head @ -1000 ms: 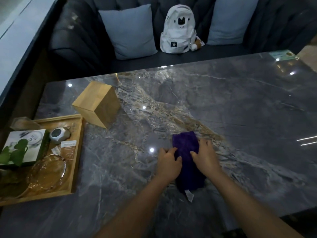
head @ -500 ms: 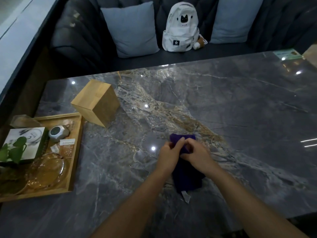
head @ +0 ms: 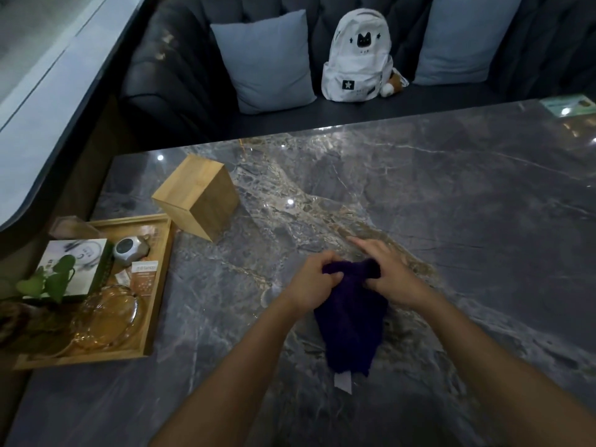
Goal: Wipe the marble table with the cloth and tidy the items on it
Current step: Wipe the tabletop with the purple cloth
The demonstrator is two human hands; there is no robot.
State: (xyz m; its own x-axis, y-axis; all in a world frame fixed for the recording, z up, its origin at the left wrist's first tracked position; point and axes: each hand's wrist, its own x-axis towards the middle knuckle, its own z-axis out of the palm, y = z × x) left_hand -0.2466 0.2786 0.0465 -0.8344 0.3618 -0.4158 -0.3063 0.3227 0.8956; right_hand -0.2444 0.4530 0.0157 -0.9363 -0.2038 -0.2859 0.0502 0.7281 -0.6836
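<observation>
A dark purple cloth [head: 351,324] with a white tag lies bunched on the grey marble table [head: 451,221] near its front middle. My left hand [head: 311,279] grips the cloth's far left corner. My right hand [head: 387,272] pinches the far right corner, with the index finger stretched out over the marble. The far end of the cloth is lifted off the table between both hands. A wooden box [head: 196,196] stands on the table to the left, beside a wooden tray [head: 158,285].
The tray holds a small white box [head: 75,269], a grey round gadget [head: 127,250], a packet [head: 145,279] and a glass dish [head: 106,317]; a green plant [head: 48,282] overlaps it. Behind the table, a dark sofa carries a white backpack [head: 358,56] and two grey cushions. A green card [head: 567,104] lies far right.
My hands moved from lying flat on the cloth to pinching its far edge. They have gathered that edge up and pulled it back toward me.
</observation>
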